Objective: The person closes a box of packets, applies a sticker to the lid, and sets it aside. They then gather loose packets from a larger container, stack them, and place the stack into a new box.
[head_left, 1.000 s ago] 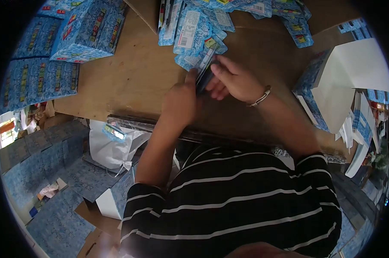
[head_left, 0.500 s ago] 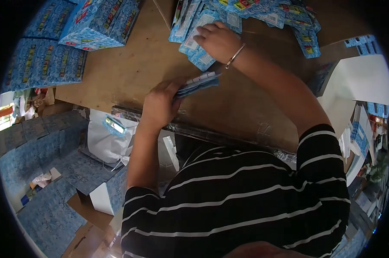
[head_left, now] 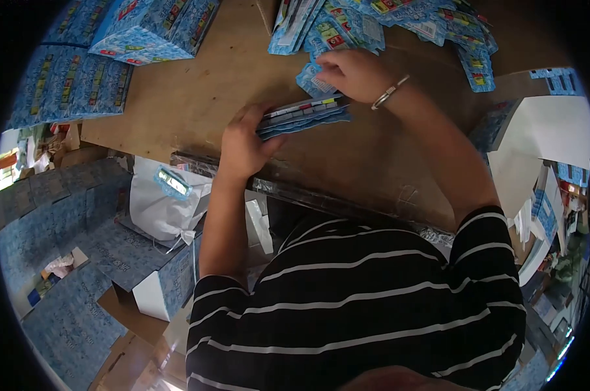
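Striped black-and-white fabric fills the lower middle of the frame: the person's shirt (head_left: pixel 354 306), seen from above. Beyond it, at centre, the left hand (head_left: pixel 243 143) is closed around one end of a thin stack of blue packets (head_left: pixel 301 116), thumb on top, holding it level just above the brown cardboard tabletop (head_left: pixel 197 104). Directly above the stack's far end, the right hand (head_left: pixel 350 73), a bracelet (head_left: pixel 387 92) at its wrist, rests fingers-down on a single loose packet (head_left: pixel 311 81); whether it pinches the packet or only presses it cannot be told. That packet lies under the fingertips, at the near edge of a scattered heap of blue packets (head_left: pixel 399 19) along the top of the frame. To gather well, it seems wise to slide one packet at a time and square it onto the stack with edges aligned. Blue cartons (head_left: pixel 151 26) sit at upper left.
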`<action>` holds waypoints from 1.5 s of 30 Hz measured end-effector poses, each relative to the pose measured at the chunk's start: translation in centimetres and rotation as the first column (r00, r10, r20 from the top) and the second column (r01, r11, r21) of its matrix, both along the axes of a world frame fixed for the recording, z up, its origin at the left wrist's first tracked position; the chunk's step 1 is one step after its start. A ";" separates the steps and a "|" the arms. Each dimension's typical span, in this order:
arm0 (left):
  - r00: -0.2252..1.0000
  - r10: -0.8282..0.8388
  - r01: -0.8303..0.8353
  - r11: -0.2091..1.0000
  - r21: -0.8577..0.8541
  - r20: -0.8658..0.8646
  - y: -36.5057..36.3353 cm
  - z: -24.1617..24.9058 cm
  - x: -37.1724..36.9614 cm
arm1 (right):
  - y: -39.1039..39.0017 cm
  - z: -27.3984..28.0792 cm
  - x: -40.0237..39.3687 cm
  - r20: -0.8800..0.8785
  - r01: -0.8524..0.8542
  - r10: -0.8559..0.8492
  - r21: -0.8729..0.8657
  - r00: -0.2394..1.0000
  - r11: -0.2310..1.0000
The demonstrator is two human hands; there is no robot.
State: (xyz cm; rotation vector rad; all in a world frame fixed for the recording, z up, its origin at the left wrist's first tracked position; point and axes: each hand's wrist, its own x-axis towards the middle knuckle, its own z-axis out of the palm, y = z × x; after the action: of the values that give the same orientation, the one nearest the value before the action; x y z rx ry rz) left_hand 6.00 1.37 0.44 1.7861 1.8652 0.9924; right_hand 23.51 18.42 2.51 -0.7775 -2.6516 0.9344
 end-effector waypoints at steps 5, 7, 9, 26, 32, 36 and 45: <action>0.998 0.040 -0.036 0.994 0.101 -0.044 0.7 0.1 0.0 | 0.0 -0.4 2.8 -0.124 -0.072 0.037 -0.291 0.992 0.954; 1.000 0.021 -0.020 1.000 0.020 -0.008 0.6 0.1 -0.2 | 0.8 -1.0 3.1 -0.065 0.117 -0.099 0.405 0.993 0.907; 0.976 -0.089 0.100 0.994 0.044 -0.201 0.7 0.4 -0.5 | 1.1 -2.5 2.9 -0.027 0.120 -0.126 0.544 0.992 0.830; 0.999 0.017 -0.010 0.969 -0.246 0.027 -2.4 2.3 -1.7 | 2.5 -3.0 0.4 0.151 -0.181 0.101 0.782 0.983 0.596; 0.990 -0.108 0.125 0.968 -0.216 0.087 -2.5 1.1 -0.2 | 1.9 2.1 -2.6 0.674 -0.474 0.069 0.439 0.735 0.764; 0.982 -0.133 0.142 0.989 -0.052 0.137 -1.2 1.0 1.5 | 2.4 -0.6 0.7 0.535 -0.381 0.056 0.520 0.843 0.764; 0.954 -0.277 0.288 0.953 0.092 -0.111 2.6 -0.1 4.4 | -2.1 0.4 8.4 0.012 -0.070 0.075 -0.221 0.997 0.973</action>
State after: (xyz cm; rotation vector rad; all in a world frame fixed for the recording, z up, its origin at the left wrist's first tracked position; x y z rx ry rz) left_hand 10.38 4.01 0.29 2.1272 1.5729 0.9270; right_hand 31.94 16.31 2.94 -0.7432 -2.6389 1.2636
